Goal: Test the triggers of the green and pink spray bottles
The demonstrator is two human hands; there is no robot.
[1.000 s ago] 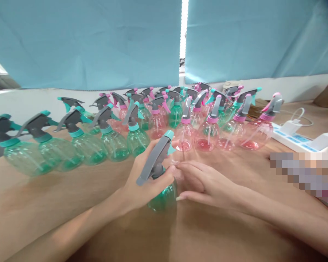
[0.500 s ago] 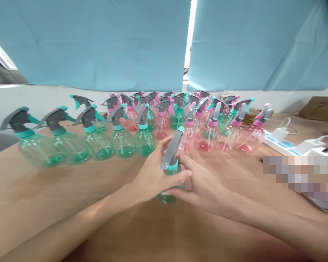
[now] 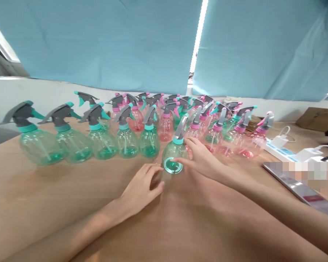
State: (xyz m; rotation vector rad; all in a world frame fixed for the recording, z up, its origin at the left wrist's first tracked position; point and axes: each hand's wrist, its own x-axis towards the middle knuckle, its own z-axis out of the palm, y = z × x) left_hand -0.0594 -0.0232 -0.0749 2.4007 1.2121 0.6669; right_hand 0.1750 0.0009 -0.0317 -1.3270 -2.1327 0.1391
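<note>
A green spray bottle (image 3: 169,152) with a grey trigger head and teal collar is tilted so that its base shows toward me. My right hand (image 3: 200,156) grips it from the right side, thumb across the front near the base. Just left of and below the bottle, my left hand (image 3: 143,187) is apart from it, fingers loosely curved with a gap to the thumb, holding nothing. Left of the held bottle stands a row of green spray bottles (image 3: 102,145). Pink spray bottles (image 3: 214,136) stand close behind my right hand.
More pink and green spray bottles (image 3: 166,127) crowd the back of the wooden table (image 3: 57,200). To the right lie a white power strip (image 3: 281,151) with plugs and a flat grey device (image 3: 297,187), partly pixelated. A brown case (image 3: 318,118) rests at the back right.
My left hand has let go of the green spray bottle and drawn back to the left. The right hand has moved the bottle away from me, tipping its base toward me.
</note>
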